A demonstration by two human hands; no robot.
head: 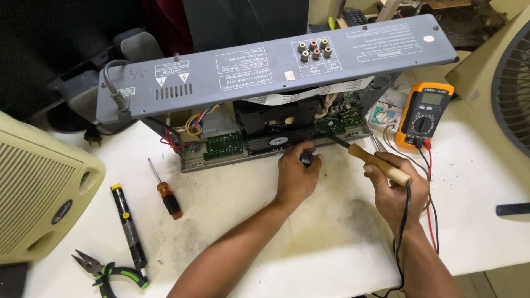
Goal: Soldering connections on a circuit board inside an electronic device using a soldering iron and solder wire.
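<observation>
An opened grey disc player chassis [276,66] stands on its side on the white table [309,248], its green circuit boards [223,144] facing me. My left hand [298,174] pinches a small dark part against the chassis's lower front edge. My right hand [395,190] grips a soldering iron [381,164] by its wooden handle. The iron's dark tip points up-left at the green board on the right side of the chassis. A black cord runs from the handle down past my wrist.
An orange-cased multimeter [424,113] with red and black leads lies right of the chassis. Left on the table are an orange-handled screwdriver [165,193], a black desoldering pump [128,223] and green-handled pliers [107,270]. A beige speaker box [38,187] sits far left, a fan grille [510,88] far right.
</observation>
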